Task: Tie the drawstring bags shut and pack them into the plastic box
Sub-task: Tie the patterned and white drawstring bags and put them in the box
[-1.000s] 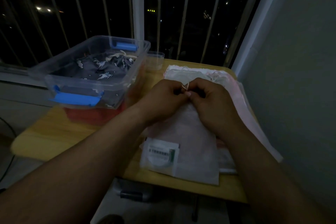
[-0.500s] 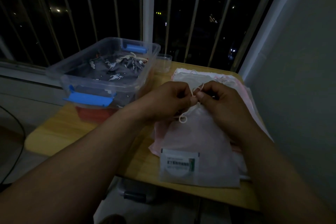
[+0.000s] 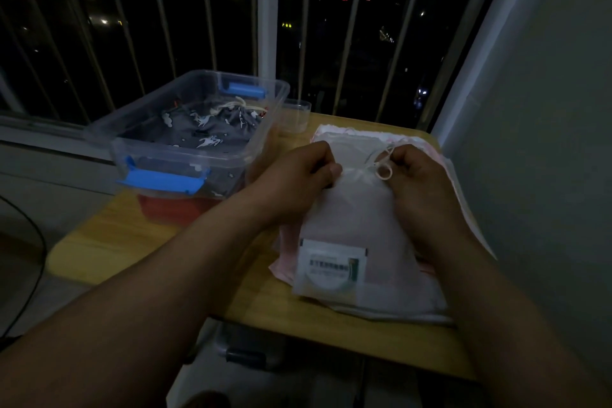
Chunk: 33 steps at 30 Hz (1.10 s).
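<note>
- White bag (image 3: pixel 357 225) on the table (image 3: pixel 109 242), left hand (image 3: pixel 298 175) clenched round its bunched neck.
- Right hand (image 3: pixel 417 175) pinches the cord (image 3: pixel 384 171) loop; mid-knot, looks like, next pull it snug.
- Box (image 3: pixel 159 159) behind holds one dark bag (image 3: pixel 205 132) already.

- One clear plastic box (image 3: pixel 142 103), two blue latches (image 3: pixel 162 179) on it.
- One dark printed drawstring bag (image 3: pixel 198 136) counted inside.
- One pale bag (image 3: pixel 351 219) topmost in front of me; one white cord (image 3: pixel 384 171) at its neck, one loop showing.
- One labelled sachet (image 3: pixel 331 267) at its lower end.
- Pink and white bags (image 3: pixel 460 195) stacked beneath: more than one, number unreadable.
- One small clear cup (image 3: pixel 296 116).
- One red slab (image 3: pixel 165 209) under the box.
- One wooden table (image 3: pixel 99 248).
- My hands, two: left hand (image 3: pixel 298 175), right hand (image 3: pixel 417 179).
</note>
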Motion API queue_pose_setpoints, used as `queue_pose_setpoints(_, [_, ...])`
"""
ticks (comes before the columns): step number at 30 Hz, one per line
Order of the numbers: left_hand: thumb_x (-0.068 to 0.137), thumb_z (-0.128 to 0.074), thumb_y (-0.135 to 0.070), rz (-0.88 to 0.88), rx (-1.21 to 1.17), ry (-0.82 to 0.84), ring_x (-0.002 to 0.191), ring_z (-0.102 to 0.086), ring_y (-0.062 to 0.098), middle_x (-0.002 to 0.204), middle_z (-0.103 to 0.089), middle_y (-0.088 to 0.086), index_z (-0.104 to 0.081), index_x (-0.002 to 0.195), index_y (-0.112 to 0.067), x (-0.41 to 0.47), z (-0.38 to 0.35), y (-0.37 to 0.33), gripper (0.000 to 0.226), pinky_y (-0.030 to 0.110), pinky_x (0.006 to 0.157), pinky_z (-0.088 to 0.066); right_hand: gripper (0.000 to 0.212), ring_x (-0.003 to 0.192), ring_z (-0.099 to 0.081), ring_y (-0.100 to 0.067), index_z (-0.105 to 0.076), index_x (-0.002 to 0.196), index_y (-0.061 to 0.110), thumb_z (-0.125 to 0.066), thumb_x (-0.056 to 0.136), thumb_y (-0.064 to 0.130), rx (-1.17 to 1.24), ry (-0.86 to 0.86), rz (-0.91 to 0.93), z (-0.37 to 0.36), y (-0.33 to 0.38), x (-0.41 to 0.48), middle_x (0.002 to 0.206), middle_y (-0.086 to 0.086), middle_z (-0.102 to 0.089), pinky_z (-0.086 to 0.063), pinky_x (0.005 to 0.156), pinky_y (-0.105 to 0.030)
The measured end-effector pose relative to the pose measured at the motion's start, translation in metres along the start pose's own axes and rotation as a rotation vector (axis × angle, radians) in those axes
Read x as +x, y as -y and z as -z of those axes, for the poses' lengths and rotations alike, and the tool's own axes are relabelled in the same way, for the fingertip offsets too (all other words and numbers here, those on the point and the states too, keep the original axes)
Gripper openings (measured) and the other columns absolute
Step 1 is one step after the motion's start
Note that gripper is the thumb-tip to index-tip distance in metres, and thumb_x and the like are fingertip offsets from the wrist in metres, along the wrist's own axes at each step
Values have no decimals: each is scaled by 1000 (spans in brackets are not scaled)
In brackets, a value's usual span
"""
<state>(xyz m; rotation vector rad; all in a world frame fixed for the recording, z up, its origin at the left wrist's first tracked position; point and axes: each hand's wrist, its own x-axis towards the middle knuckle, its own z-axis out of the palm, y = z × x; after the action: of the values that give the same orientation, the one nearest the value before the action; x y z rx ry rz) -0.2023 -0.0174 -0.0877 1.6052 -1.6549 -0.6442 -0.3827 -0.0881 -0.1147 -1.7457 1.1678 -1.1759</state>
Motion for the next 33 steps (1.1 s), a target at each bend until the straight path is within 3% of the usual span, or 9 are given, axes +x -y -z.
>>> queue_pose_setpoints(2, [106, -54, -21, 49, -39, -24, 52, -23, -41, 101, -47, -8, -64, 107, 1, 1, -2, 5, 24, -11, 58, -27, 16, 83, -63, -3, -72, 96, 25, -58, 102, 19, 6, -33, 21, -2, 2, -1, 90, 12, -71, -50, 76, -28])
queue_pose_setpoints(7, [108, -50, -31, 178, -296, -51, 46, -38, -33, 78, -35, -26, -66, 107, -3, 1, -9, 8, 32, -5, 51, -35, 15, 84, -62, 4, -70, 99, 25, -57, 103, 19, -25, -66, 58, -7, 1, -2, 92, 14, -70, -48, 74, -18])
queue_pose_setpoints(11, [101, -62, -38, 288, -464, 103, 77, -70, 13, 77, -72, -5, -71, 94, -9, -1, -7, 9, 31, 30, 80, -58, 14, 71, -61, 6, -70, 93, 27, -61, 103, 24, 30, -95, 9, -2, 1, 3, 86, 14, -70, -45, 61, -10])
queue_pose_setpoints(17, [105, -58, -27, 274, -448, -181, 84, -55, 6, 47, -44, -48, -58, 73, -17, 1, -1, 6, 33, 44, 95, -53, 35, 98, -73, -38, -76, 101, 8, -65, 99, 41, 208, 182, -274, 7, 4, -4, 103, -15, -78, -59, 91, -47])
queue_pose_setpoints(19, [105, -57, -28, 314, -568, -197, 91, -63, 14, 55, -56, -42, -61, 69, -21, 3, -1, 4, 37, 45, 96, -55, 34, 97, -68, -51, -73, 101, 0, -66, 100, 33, 151, 206, -231, 7, 8, -7, 103, -29, -73, -59, 85, -45])
queue_pose_setpoints(22, [105, -52, -42, 371, -932, -175, 103, -72, 37, 99, -80, 1, -78, 78, -36, 2, -6, 3, 38, 56, 97, -55, 23, 86, -72, -34, -75, 99, 7, -62, 102, 26, 216, 77, -167, 12, 24, -2, 100, -19, -77, -59, 74, -37])
queue_pose_setpoints(24, [106, -45, -48, 414, -1052, -174, 94, -72, 42, 111, -76, 19, -77, 100, -26, 2, -9, 6, 39, 49, 83, -61, 18, 96, -74, -33, -74, 97, 14, -61, 103, 25, 358, 6, -174, 17, 40, 7, 104, -13, -78, -63, 77, -43])
queue_pose_setpoints(27, [108, -40, -35, 450, -1011, -195, 54, -61, 23, 80, -76, 14, -65, 108, -7, 4, -14, 12, 38, 25, 48, -39, 16, 104, -74, -33, -71, 108, 13, -60, 104, 23, 514, 0, -175, 9, 71, 19, 114, -13, -77, -63, 83, -50])
queue_pose_setpoints(33, [110, -38, -36, 500, -1007, -149, 41, -55, 19, 57, -66, 4, -59, 94, -8, 9, -19, 16, 38, 26, 46, -31, 15, 80, -73, -28, -69, 97, 9, -56, 103, 7, 584, 61, -178, -62, 127, 54, 96, -14, -74, -64, 69, -40])
